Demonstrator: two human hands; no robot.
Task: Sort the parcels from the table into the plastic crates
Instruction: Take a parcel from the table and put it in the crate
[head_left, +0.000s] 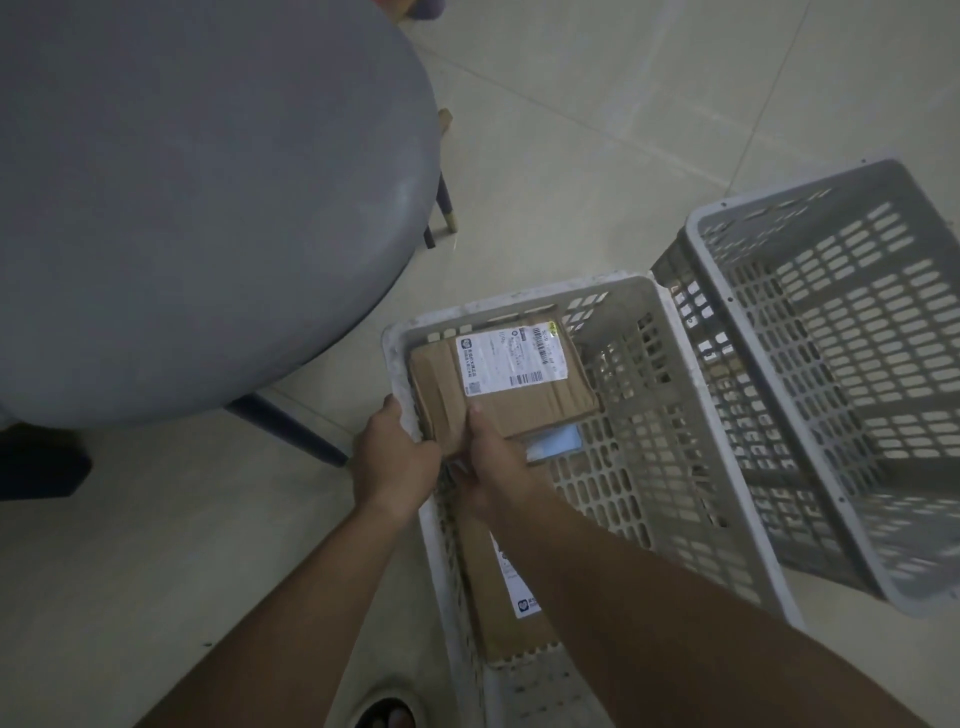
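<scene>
While the round grey table fills the left of the view, the left hand curls over the near-left corner of a labelled cardboard parcel, and the right hand grips its near edge, thumb on top. The parcel sits inside the nearer grey plastic crate, above another parcel on the crate floor. A second crate stands just beside it on the right.

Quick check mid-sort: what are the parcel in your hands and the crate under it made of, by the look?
Parcel: brown corrugated cardboard, matte, creased, with a white paper label. Crate: grey moulded plastic, dull and scuffed, its walls a slotted lattice. Both likely, judging by looks alone.
</scene>
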